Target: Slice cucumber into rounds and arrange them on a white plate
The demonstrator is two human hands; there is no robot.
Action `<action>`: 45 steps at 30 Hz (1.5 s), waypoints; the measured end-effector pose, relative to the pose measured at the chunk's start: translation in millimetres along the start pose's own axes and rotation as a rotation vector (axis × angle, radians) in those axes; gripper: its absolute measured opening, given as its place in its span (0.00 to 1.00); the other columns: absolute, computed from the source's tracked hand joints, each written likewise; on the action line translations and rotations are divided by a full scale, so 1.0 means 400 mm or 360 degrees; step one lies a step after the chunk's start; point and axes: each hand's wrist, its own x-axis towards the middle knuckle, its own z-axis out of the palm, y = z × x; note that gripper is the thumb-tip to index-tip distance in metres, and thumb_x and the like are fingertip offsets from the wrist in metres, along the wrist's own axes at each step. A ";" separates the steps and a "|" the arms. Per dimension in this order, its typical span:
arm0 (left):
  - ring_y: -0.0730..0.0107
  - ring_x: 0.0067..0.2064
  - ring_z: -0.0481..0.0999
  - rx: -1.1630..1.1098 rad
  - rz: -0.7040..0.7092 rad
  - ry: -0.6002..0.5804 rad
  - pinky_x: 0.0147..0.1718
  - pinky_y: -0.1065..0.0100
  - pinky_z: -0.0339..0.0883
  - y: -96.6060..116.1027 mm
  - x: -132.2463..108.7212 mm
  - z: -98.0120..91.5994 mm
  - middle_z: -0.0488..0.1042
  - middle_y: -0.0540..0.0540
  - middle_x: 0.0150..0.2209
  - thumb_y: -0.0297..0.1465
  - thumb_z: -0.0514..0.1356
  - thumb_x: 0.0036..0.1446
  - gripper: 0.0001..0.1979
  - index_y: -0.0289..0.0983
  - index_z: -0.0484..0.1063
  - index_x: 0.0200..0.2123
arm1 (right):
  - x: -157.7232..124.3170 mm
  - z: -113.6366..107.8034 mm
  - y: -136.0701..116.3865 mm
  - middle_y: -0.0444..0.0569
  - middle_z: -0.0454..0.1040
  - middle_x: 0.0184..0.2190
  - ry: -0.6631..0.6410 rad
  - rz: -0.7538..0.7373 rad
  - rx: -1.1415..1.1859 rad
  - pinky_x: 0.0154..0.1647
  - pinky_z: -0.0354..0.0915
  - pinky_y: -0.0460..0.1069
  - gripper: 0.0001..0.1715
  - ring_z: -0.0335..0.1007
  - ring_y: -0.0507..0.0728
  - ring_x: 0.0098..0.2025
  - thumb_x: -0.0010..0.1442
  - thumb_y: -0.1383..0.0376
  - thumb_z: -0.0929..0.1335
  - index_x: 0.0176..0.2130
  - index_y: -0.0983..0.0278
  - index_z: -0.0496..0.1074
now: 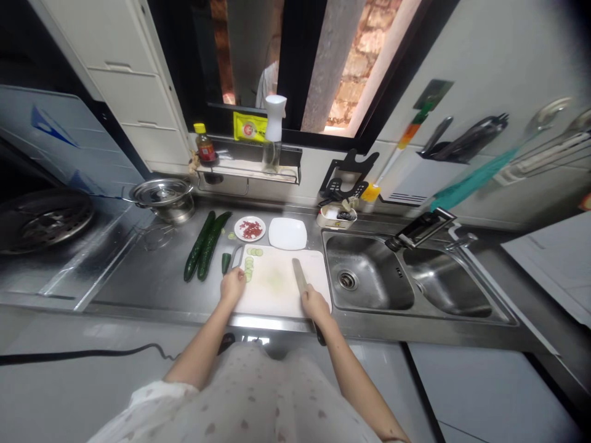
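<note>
On the white cutting board (270,298), thin cucumber slices (249,263) lie overlapping along the left side. My left hand (233,284) is at the board's left edge, its curled fingertips at the lowest slices, apparently pinching one. In my right hand (314,303) is a kitchen knife (298,271), its blade pointing away from me and resting low over the board's right half. A cut cucumber piece (226,263) lies just left of the board, beside the board's handle. Two whole cucumbers (209,246) lie side by side farther left.
Behind the board stand a small plate of chopped red bits (250,229) and a white square plate (287,234). A double sink (369,301) adjoins on the right. A lidded steel pot (168,200) stands back left, below a shelf with bottles (272,138).
</note>
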 end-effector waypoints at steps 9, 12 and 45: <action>0.65 0.36 0.75 0.0035 0.0034 -0.0002 0.31 0.70 0.59 -0.006 0.000 0.007 0.77 0.46 0.33 0.30 0.55 0.54 0.08 0.40 0.73 0.34 | 0.004 0.003 0.004 0.56 0.75 0.41 0.0004 0.0001 -0.0006 0.35 0.59 0.47 0.18 0.72 0.57 0.41 0.65 0.65 0.54 0.50 0.64 0.64; 0.63 0.38 0.75 0.0082 0.0013 0.0004 0.34 0.69 0.61 -0.003 0.006 0.004 0.77 0.45 0.37 0.32 0.55 0.54 0.09 0.40 0.74 0.35 | 0.006 0.007 0.006 0.56 0.75 0.41 0.0006 -0.0006 -0.0007 0.35 0.59 0.48 0.18 0.72 0.58 0.41 0.65 0.65 0.54 0.51 0.64 0.64; 0.60 0.46 0.72 0.0272 0.0314 -0.0094 0.43 0.65 0.62 0.174 0.182 0.000 0.74 0.39 0.44 0.25 0.52 0.57 0.13 0.37 0.72 0.42 | 0.011 0.015 0.002 0.55 0.75 0.42 -0.0056 -0.0009 -0.0064 0.37 0.59 0.48 0.18 0.71 0.58 0.43 0.66 0.64 0.55 0.52 0.64 0.62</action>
